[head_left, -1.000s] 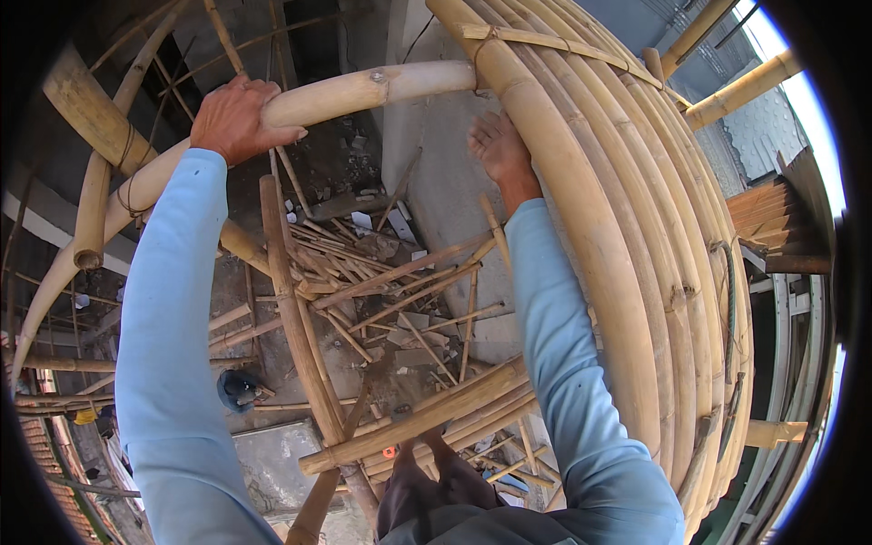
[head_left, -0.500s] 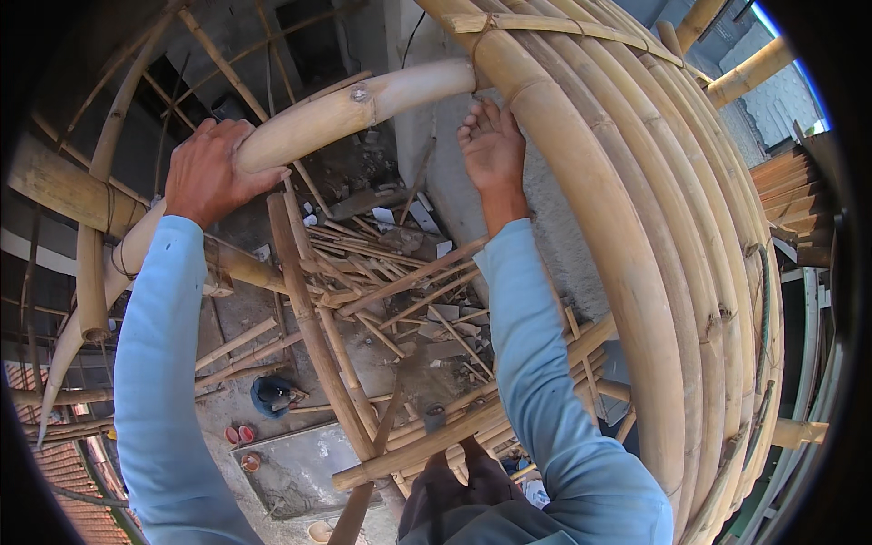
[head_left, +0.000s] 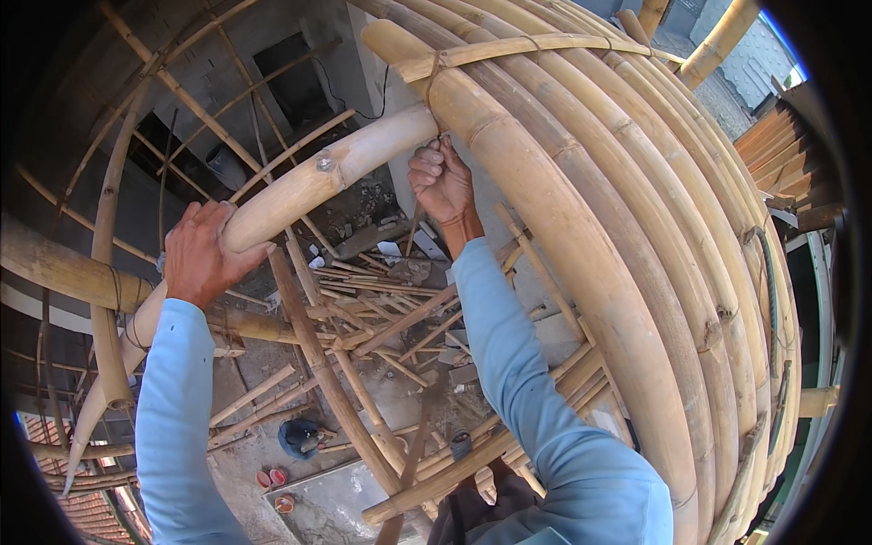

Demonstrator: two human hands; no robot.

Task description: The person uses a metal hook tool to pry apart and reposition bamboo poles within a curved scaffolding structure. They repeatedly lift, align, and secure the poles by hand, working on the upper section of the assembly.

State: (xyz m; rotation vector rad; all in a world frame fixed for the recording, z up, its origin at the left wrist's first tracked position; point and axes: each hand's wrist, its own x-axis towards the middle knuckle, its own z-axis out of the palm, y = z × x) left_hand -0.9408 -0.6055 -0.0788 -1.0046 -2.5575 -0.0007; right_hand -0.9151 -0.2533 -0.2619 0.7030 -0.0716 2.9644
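Left hand (head_left: 202, 254) sat at left-centre of the frame, palm wrapped over the thick pale curved bamboo pole (head_left: 318, 182), fingers closed around it, thumb toward the upper right. Light-blue sleeve ran straight down to the lower left edge.

Right hand (head_left: 442, 179) was up at centre-top, fist pressed together just under the point where that pole met the wall of stacked bent tan bamboo ribs (head_left: 636, 272). Fingers curled tight on something at the dark twine lashing (head_left: 434, 82); couldn't tell what exactly it pinched. Right forearm rose steeply from the lower centre, elbow bent slightly.

The pole ran diagonally from lower left to upper centre, with its upper end butted against the ribs beside the right fist. A small metal fastener head (head_left: 322, 164) showed mid-pole, between the two hands.

Edges and room: ribs filled the whole right half, packed side by side with no gaps, crossed at the top by a thin flat bamboo strip (head_left: 536, 45). Open space only between the arms and toward the left, through a lattice of thin bamboo rods (head_left: 300, 300).

Far below at centre, a heap of loose split bamboo offcuts (head_left: 381, 309) lay on a grey concrete floor (head_left: 327, 509).

Textures: pole smooth, pale, knotted at nodes; ribs glossier, amber, ringed at nodes.
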